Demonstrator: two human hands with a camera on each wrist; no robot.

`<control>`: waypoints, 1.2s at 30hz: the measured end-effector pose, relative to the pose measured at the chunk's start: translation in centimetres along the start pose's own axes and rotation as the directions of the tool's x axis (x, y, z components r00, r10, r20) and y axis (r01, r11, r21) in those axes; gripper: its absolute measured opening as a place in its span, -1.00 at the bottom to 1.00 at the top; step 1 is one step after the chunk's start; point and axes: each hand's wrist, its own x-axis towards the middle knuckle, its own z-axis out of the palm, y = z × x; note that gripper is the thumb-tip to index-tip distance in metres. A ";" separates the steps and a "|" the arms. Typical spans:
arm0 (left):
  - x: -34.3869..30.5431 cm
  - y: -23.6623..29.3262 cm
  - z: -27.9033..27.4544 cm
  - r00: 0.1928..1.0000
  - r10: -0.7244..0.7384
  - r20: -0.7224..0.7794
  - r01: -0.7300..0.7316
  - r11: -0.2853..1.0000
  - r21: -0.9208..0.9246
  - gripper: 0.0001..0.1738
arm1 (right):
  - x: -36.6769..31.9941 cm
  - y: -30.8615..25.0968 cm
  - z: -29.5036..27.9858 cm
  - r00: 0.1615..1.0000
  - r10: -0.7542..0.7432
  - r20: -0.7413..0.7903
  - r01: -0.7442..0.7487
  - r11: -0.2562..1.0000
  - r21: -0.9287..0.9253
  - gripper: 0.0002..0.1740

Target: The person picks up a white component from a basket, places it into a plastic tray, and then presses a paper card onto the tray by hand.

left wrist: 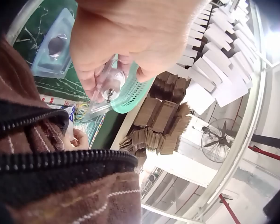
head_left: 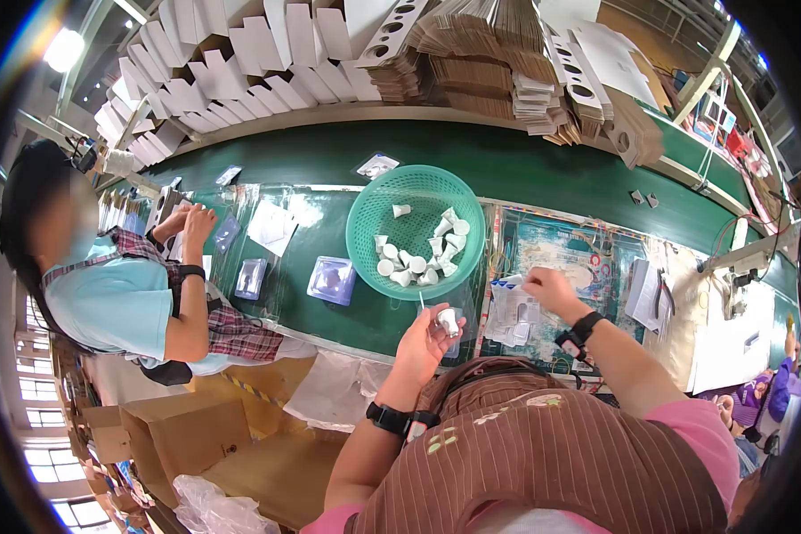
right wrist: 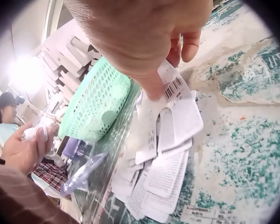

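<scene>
My left hand [head_left: 421, 345] holds a white bell-shaped piece [head_left: 449, 322] in a clear plastic shell, near the front rim of the green basket [head_left: 365, 254]. Small metal bits show on the piece's face in the left wrist view, with the clear shell [left wrist: 99, 100] around it. Several similar white pieces [head_left: 416, 264] lie in the basket. To the right, my right hand [head_left: 554, 294] is over a loose pile of printed white cards [head_left: 514, 316]. In the right wrist view its thumb and fingers pinch the top card [right wrist: 173, 88], which bears a barcode.
Purple-tinted clear plastic packs [head_left: 331, 280] lie left of the basket. Pliers [head_left: 664, 294] rest on papers at the right. Behind stands a shelf with folded white boxes [head_left: 267, 53] and stacked brown card inserts [head_left: 472, 53]. Another person [head_left: 111, 303] works at the left.
</scene>
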 end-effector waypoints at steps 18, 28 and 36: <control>0.4 -0.3 4.2 0.984 -0.135 0.117 0.090 0.940 0.330 -0.60 | -1.6 -11.2 -1.6 0.869 -0.481 -0.118 0.468 0.875 -0.126 -0.72; 2.0 -0.7 3.6 0.973 -0.158 0.170 0.108 0.956 0.275 -0.61 | -0.5 -8.9 -1.9 0.990 -0.065 0.124 -0.015 0.831 0.557 -0.82; 1.3 0.2 -4.4 0.786 0.618 0.006 -0.092 0.107 0.990 -0.64 | 9.6 1.4 -7.3 0.988 0.070 -0.139 0.044 0.731 0.680 -0.72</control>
